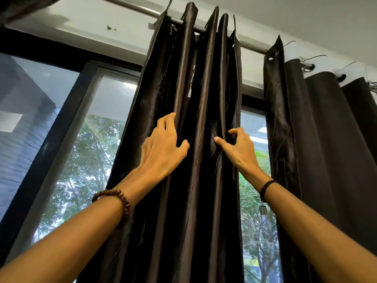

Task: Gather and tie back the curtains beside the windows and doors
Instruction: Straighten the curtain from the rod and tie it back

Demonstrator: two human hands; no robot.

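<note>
2 dark curtains hang in front of a big window (61, 139) with green trees outside. The middle curtain (200, 88) is shiny and bunched into tall folds. It hangs from the silver rod (130, 6), right in front of the person. The right curtain (326, 139) is well apart from it, with a strip of glass between them.

Both arms reach up to the middle curtain. The left hand (163, 146) has its fingers tucked into a fold on the left side and its thumb on the front of the cloth, so its grip is closed round that fold. The right hand (240, 148) holds the right edge with a pinching grip — fingers hooked behind it, thumb pressed on the front.

I think the step now is to squeeze this curtain into 1 tight bunch. To do it well, bring the 2 hands toward each other slowly, so the folds stack up neatly. Push sideways, not down — a hard tug could hurt the rod. The cloth looks slippery, so hold it firmly. No tie is in sight, so that part is not done yet.

The left wrist has a bead bracelet (120, 199). The right wrist has a black cord (267, 185) with a little tag, and it is best to keep that tag from catching on the cloth.
</note>
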